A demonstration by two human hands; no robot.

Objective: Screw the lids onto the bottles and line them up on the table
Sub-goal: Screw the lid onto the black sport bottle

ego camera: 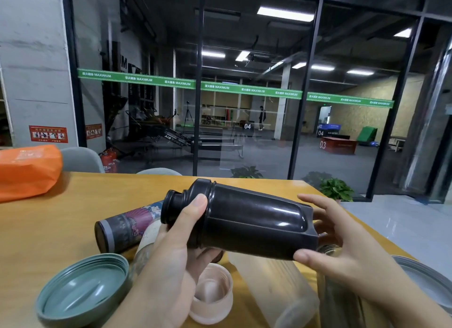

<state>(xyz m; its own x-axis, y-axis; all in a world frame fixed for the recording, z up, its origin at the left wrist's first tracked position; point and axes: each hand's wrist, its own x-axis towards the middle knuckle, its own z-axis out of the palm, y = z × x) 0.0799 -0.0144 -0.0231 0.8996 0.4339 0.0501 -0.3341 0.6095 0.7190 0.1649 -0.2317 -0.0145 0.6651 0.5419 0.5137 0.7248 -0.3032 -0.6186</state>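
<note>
Head view: left hand (171, 244) grips black shaker (244, 217) lid end; right hand (342, 239) cradles base.

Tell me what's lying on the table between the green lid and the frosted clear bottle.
In the head view, a small pink lid sits open side up between the green lid and the frosted clear bottle; the left hand reaches over that gap.

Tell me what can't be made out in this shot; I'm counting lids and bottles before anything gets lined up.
Head view only:
- Patterned bottle: its right end is hidden behind the black bottle and left hand.
- Frosted clear bottle: its mouth is cut off by the bottom edge.
- Grey object: cut off by the right edge, behind the right hand.
- Glass item: mostly hidden under the black bottle's base.
</note>
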